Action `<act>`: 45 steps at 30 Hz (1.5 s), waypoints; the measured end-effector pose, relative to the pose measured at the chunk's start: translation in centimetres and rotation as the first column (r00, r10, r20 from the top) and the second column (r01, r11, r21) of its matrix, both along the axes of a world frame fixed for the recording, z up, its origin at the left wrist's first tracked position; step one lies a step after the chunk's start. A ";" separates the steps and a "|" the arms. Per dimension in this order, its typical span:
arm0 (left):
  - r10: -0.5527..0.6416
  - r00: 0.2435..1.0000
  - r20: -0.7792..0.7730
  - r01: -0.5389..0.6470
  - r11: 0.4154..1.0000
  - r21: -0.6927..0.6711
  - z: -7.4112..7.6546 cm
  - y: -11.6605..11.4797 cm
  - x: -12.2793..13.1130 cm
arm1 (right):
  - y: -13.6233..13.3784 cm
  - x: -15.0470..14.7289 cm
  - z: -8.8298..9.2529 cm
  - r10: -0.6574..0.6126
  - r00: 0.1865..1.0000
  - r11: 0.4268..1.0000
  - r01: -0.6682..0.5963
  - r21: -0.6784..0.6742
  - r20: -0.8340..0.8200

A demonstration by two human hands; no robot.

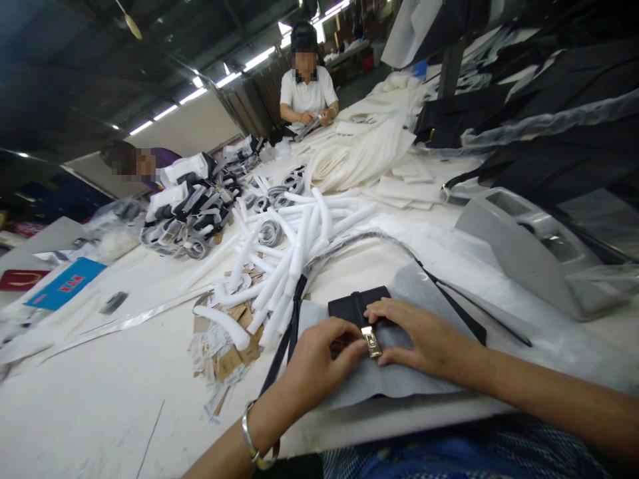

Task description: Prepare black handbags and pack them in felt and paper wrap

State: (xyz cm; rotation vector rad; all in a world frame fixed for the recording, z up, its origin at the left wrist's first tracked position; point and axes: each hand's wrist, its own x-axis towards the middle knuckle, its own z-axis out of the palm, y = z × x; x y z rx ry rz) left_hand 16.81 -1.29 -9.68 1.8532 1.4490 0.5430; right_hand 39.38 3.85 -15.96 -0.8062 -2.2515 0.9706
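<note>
A small black bag (355,305) with a gold metal clasp (371,342) lies on a grey foam sheet (399,379) at the table's near edge. My left hand (319,362), with a silver bracelet at the wrist, is curled at the bag's left side, fingertips at the clasp. My right hand (414,332) rests on the bag from the right, fingers bent, thumb and forefinger pinching the clasp. A black strap (284,339) runs from the bag toward me.
A heap of white foam tubes (289,253) and paper tags (224,352) lies left of the bag. Wrapped straps (190,226) are piled farther left. A grey plastic tray (529,246) sits to the right. Two other people (307,86) work at the far end.
</note>
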 end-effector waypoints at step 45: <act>-0.277 0.890 -0.363 0.203 0.952 -0.227 1.0 5.6 2.3 | -1.2 -0.7 -0.2 -0.054 0.998 0.996 0.056 0.073 -0.037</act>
